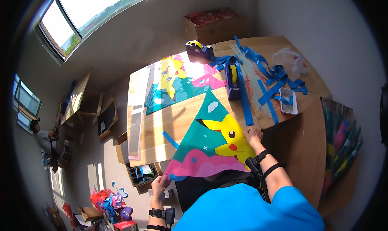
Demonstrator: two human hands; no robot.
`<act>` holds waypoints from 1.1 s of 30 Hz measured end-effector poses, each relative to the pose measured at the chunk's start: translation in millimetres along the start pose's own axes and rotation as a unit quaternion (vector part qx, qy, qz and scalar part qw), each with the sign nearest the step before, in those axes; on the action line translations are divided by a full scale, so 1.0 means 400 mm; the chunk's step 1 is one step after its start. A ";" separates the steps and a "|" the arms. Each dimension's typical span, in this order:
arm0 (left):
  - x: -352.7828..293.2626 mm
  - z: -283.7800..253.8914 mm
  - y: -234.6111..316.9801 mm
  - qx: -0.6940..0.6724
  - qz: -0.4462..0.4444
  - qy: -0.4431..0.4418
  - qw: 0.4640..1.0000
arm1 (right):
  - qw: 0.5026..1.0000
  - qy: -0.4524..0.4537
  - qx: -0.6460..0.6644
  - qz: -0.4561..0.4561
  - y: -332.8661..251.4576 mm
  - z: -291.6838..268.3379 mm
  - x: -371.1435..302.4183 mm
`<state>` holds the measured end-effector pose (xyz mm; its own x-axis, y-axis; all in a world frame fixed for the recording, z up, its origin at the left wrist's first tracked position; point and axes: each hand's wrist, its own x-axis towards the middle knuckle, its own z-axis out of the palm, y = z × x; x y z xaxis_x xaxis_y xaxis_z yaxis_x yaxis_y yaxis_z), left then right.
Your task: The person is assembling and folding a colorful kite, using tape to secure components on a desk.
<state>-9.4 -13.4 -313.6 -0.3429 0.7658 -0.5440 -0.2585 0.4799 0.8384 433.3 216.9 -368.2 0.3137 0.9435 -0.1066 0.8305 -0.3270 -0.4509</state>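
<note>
L hand (161,183) pinches the near-left corner of a triangular printed sheet (198,138) (teal/pink, yellow cartoon figure), thumb & fingers closed on it; R hand (253,136) is farther fwd, closed on the sheet's R edge, fingertips partly hidden, so can't tell exactly how they grip. Sheet is btwn the hands, its tip pointing away over the wooden table (157,138), near edge hanging off toward the body. Holding it at two well-apart spots prob. keeps it spread & fairly flat, w/ the far part lying on the wood for support. A 2nd sheet (155,103), similar print, lies flat beyond the hands, prob. there to keep the middle free. Just past R hand: long blue strip (245,105), then a tape dispenser (233,85) w/ yellow roll, prob. parked for a short R reach; another dispenser (204,51) sits farther off. Tangled blue ribbon (277,72) & a white tray (289,111) are R of R hand, likely kept aside so they don't snag the sheet. Fwd of L hand, clear plastic sleeves (135,140) lie along the table edge, apart from the sheet; short blue strip (170,139) is nearer it.
</note>
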 end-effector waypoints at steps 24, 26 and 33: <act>-0.064 0.190 0.516 0.461 0.569 0.182 0.656 | 0.830 0.157 0.197 -0.497 -0.402 -0.554 -0.048; -0.101 0.266 0.689 0.525 0.660 0.189 0.502 | 0.796 0.189 0.154 -0.554 -0.462 -0.590 -0.046; -0.132 0.401 0.884 0.590 0.593 -0.061 0.545 | 0.678 0.199 0.058 -0.705 -0.600 -0.707 -0.030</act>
<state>62.2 184.6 16.9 0.4438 0.8250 0.3498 0.8644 -0.4971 0.0755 360.4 268.9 -8.1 -0.6366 0.2180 0.7397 0.3996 0.9136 0.0746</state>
